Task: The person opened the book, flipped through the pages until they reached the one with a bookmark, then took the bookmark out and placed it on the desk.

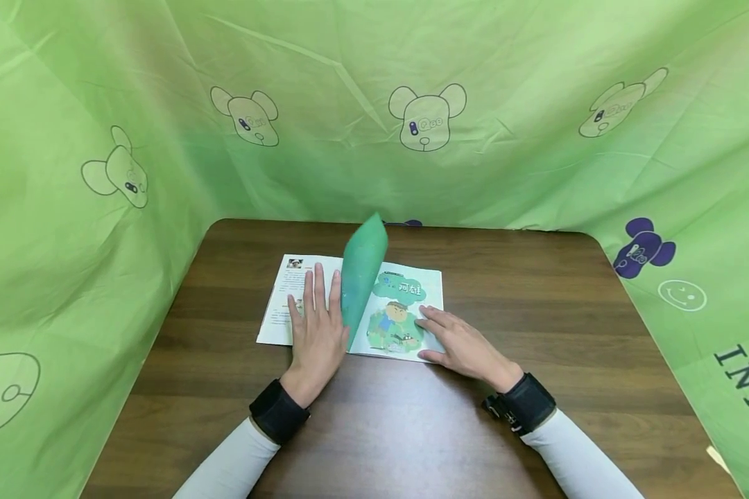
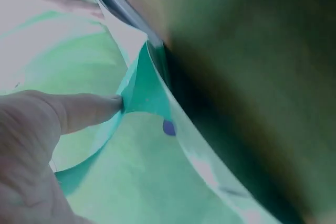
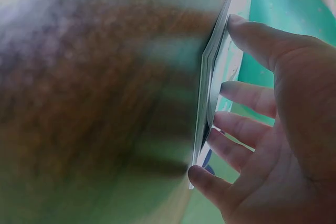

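Observation:
An open picture book (image 1: 432, 287) lies on the table, text on its left page and a drawing of a child in a cap on the right. Between them a green leaf (image 1: 363, 260) stands up, curved over to the left. My left hand (image 1: 317, 339) lies over the left page with straight fingers; in the left wrist view its thumb (image 2: 92, 109) touches the green sheet. At the book's right edge rests my right hand (image 1: 465, 343), fingers spread and loosely bent. The right wrist view shows its fingertips (image 3: 239, 22) along the stacked page edges.
The brown wooden table (image 1: 374, 430) extends around the book. A green curtain (image 1: 499, 180) with mouse-head prints hangs behind it and along both sides. Black bands (image 1: 279, 412) circle both wrists.

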`<control>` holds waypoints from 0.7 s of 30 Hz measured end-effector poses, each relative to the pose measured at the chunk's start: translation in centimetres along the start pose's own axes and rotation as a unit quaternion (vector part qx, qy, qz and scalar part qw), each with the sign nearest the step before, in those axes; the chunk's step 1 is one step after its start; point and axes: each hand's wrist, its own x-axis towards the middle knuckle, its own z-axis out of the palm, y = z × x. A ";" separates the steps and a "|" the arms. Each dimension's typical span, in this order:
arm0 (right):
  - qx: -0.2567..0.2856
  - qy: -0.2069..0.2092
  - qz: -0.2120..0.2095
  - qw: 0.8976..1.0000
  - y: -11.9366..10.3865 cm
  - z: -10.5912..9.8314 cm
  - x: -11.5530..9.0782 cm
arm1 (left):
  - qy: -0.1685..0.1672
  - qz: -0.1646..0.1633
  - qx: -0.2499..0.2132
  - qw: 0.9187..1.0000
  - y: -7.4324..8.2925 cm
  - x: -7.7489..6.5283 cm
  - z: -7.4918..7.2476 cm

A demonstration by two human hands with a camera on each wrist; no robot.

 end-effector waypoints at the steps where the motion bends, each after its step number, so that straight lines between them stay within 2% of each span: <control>1: 0.000 -0.001 0.001 1.000 0.0 0.0 0.0 | 0.012 0.006 0.012 1.000 -0.2 0.2 -0.1; 3: -0.002 -0.001 0.002 1.000 0.0 0.1 0.0 | 0.023 0.012 0.026 0.999 -0.5 0.4 -0.2; 12: 0.002 0.009 -0.005 1.000 0.1 0.2 0.0 | -0.016 0.031 0.044 0.998 -1.0 0.4 -0.3; 17: 0.004 -0.008 0.006 1.000 0.1 0.3 0.0 | -0.057 0.033 0.053 0.996 -1.3 0.2 -0.1; 21: 0.007 -0.013 0.010 1.000 0.1 0.3 -0.1 | -0.109 0.055 0.058 0.991 -1.4 0.2 0.0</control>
